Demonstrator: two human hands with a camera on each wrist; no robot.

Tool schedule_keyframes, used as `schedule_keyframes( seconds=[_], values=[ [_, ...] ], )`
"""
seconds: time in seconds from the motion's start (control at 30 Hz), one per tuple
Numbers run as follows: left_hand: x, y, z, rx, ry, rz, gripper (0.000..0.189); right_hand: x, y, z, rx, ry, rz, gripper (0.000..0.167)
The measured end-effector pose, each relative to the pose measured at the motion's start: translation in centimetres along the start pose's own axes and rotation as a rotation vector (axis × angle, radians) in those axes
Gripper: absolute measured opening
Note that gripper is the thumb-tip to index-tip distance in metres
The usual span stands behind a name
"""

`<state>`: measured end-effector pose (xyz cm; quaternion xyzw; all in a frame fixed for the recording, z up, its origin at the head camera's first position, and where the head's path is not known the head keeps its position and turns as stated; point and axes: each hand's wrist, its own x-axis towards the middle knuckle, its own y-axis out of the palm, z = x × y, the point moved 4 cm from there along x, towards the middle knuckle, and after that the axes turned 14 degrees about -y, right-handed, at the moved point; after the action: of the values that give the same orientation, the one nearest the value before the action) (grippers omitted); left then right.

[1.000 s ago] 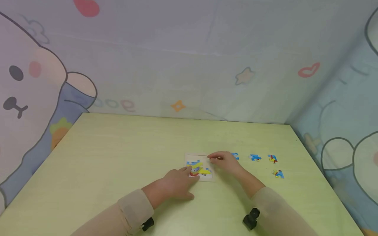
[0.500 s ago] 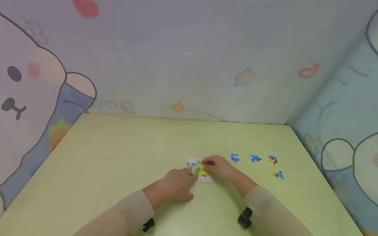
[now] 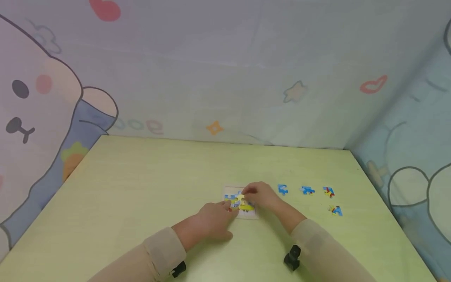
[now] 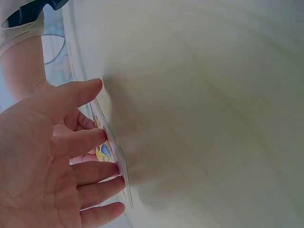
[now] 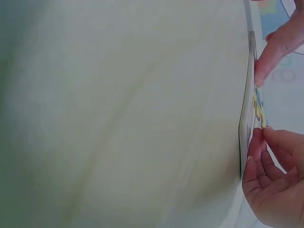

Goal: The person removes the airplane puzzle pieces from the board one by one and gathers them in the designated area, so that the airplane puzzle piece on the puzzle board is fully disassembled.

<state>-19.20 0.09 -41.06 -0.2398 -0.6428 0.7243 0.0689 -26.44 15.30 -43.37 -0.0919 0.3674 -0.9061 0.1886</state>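
Pale yellow-green, the tabletop (image 3: 141, 184) carries a flat jigsaw board (image 3: 232, 190) near the middle of the head view, its partly filled picture (image 3: 248, 207) showing yellow and blue. The left hand (image 3: 215, 220) lies with straight fingers over the board's left side, while the right hand (image 3: 262, 194) bends its fingers above the opposite side. To the right, well apart from the board, sit a blue piece (image 3: 283, 189), a second blue piece (image 3: 307, 190), a red-and-yellow piece (image 3: 329, 191) and, lower, a blue-and-yellow piece (image 3: 335, 210). A cartoon-printed backdrop (image 3: 169, 86) rises behind.

In the left wrist view, the left hand is spread, palm to the camera, fingertips at the board's edge.

In the right wrist view, the right thumb and forefinger pinch a partly yellow jigsaw piece (image 5: 264, 121) just over the board.
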Motion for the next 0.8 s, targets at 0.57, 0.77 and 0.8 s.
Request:
schedule_keyframes(
  seconds=[0.57, 0.77, 0.8],
  values=[
    [0.1, 0.4, 0.1, -0.02, -0.019, 0.016, 0.064, -0.9, -1.3, -0.9, 0.257, 0.048, -0.075, 0.013],
    [0.2, 0.4, 0.1, -0.023, -0.008, 0.002, 0.064, -1.7, -2.4, -1.9, 0.317, 0.043, -0.086, 0.015],
    [0.2, 0.4, 0.1, -0.02, -0.005, 0.0, 0.064, -1.8, -2.5, -2.0, 0.314, 0.036, -0.086, 0.015]
  ],
)
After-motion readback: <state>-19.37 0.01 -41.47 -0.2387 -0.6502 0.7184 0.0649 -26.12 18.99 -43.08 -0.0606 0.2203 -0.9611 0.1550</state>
